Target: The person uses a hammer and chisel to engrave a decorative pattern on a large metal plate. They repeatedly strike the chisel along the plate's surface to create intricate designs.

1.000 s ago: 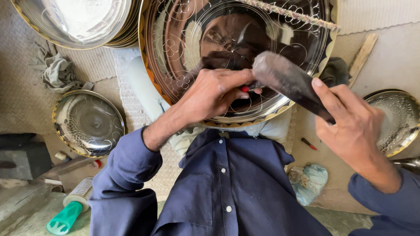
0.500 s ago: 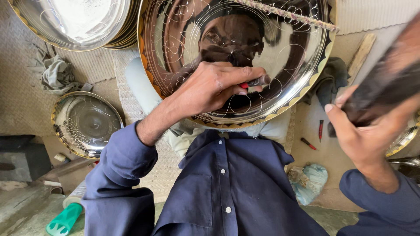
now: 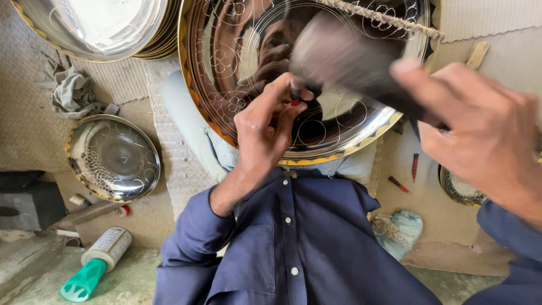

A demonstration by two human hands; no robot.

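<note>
A large shiny engraved metal tray with a gold rim rests on my lap, over my blue shirt. My left hand pinches a small dark chisel with a red band, its tip set on the tray's surface. My right hand grips a dark wooden mallet; the mallet is blurred with motion, its head just above and right of the chisel. The tray mirrors my hands.
A smaller engraved tray lies on the floor at left. A stack of trays sits top left beside a grey rag. A white bottle with a green cap lies bottom left. Red-banded punches and another tray's edge lie right.
My right hand swung the mallet out to the right, then back in over the chisel. My left hand shifted the chisel slightly on the tray.
</note>
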